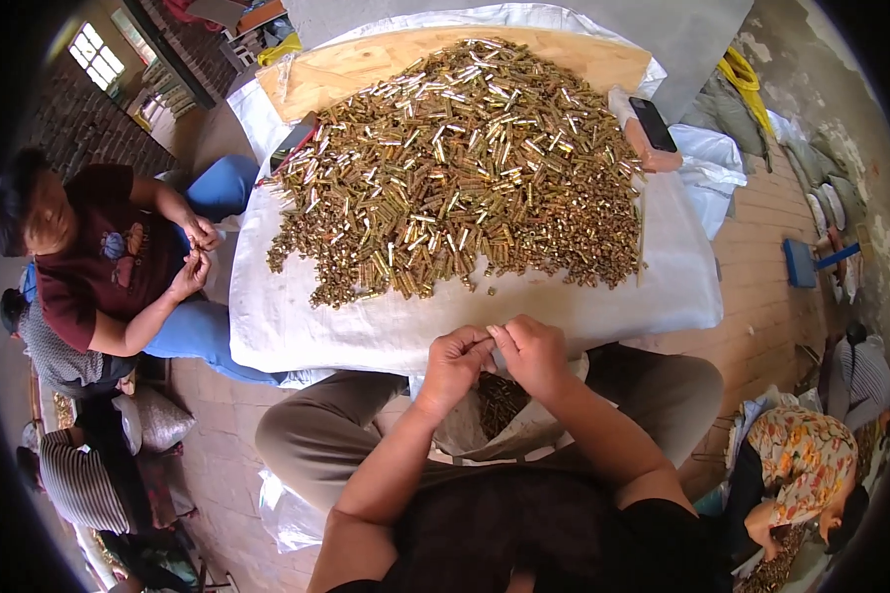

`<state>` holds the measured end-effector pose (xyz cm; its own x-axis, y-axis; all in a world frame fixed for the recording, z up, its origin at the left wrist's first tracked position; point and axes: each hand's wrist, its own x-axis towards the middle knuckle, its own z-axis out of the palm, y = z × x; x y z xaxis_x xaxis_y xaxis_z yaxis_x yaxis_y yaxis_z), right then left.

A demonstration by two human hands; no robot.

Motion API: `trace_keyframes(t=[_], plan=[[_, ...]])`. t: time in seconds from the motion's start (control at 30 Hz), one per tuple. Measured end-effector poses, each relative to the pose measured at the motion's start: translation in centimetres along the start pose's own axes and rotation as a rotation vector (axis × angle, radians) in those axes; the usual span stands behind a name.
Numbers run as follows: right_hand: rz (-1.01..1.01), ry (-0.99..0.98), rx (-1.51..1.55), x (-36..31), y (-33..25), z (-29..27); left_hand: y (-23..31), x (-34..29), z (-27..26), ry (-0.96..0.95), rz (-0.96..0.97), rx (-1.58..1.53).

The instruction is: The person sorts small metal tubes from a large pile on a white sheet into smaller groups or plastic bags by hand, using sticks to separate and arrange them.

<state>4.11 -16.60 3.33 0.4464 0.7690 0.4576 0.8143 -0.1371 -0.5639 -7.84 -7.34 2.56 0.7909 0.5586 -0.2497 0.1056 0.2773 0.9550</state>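
Observation:
Above the near edge of the cloth-covered table, my left hand (451, 371) and my right hand (533, 358) meet with thumbs and fingertips pinched together. Whatever sits between the fingertips is too small and covered to make out. Just beyond them spreads a large heap of brass-coloured metal parts (455, 178). Long threaded or ribbed pieces fill its middle and left, and small nut-like pieces (588, 242) its right front. Below my hands, between my knees, an open pale sack (549, 430) contains similar dark brassy pieces (501, 403).
A wooden board (366, 69) borders the heap's far side. At right a phone (653, 124) rests on a brick-like block (651, 151). A co-worker (119, 257) sits at left, hands together. Other people work at lower left and lower right. A blue stool-like object (799, 264) stands right.

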Motion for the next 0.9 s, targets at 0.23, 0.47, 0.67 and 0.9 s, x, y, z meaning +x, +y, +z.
trace_keyframes(t=[0.23, 0.47, 0.67, 0.9], plan=[[-0.003, -0.057, -0.200, 3.4, 3.6, 2.8, 2.9, 4.7, -2.1, 0.197, 0.411, 0.956], [0.067, -0.160, -0.185, 3.3, 4.4, 3.4, -0.4, 9.4, -3.0, 0.469, 0.473, 1.449], [0.221, -0.022, 0.056, 3.1, 5.5, 2.5, 0.2, 8.4, -2.5, 0.507, 0.516, 1.204], [0.393, -0.092, 0.431, 1.7, 6.8, 2.3, 1.2, 9.7, -3.2, 0.325, 0.539, 1.324]])
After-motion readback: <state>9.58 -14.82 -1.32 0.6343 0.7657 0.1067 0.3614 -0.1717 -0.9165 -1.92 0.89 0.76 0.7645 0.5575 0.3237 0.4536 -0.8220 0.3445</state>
